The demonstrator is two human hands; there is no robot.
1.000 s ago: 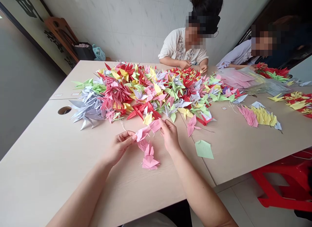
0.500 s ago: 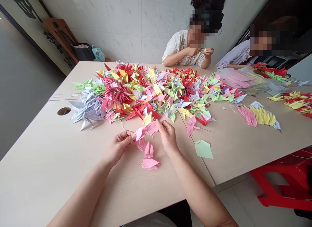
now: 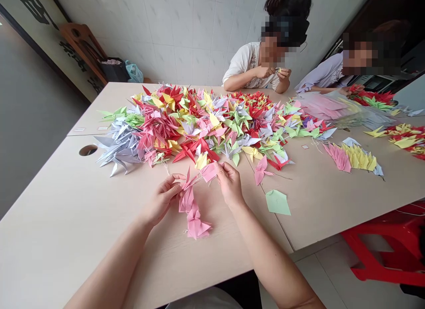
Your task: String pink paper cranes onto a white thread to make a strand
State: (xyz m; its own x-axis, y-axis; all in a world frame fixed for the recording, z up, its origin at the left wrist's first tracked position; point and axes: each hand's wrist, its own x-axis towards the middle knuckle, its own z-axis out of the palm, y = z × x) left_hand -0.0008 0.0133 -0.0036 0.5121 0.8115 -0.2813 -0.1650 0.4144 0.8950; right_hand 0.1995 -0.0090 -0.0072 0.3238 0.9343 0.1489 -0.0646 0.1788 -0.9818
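Between my hands is a string of pink paper cranes, with a white thread running between the pieces. My left hand pinches a pink crane near the top of the string, and several more hang below it down to the tabletop. My right hand, thumb and fingers closed, grips a separate pink crane to the right. A short length of thread shows between the two held cranes. Just beyond my hands lies a large heap of folded paper cranes in red, pink, yellow, green and pale blue.
Right of my hands lie a single pink crane and a green paper sheet. Farther right are a strung row of cranes and a plastic bag. Two people sit across the table. A red stool stands below its edge.
The cranes at my left hand have dropped and now hang lower, apart from the crane in my right hand. A stretch of thread has opened between them. My right hand has barely moved.
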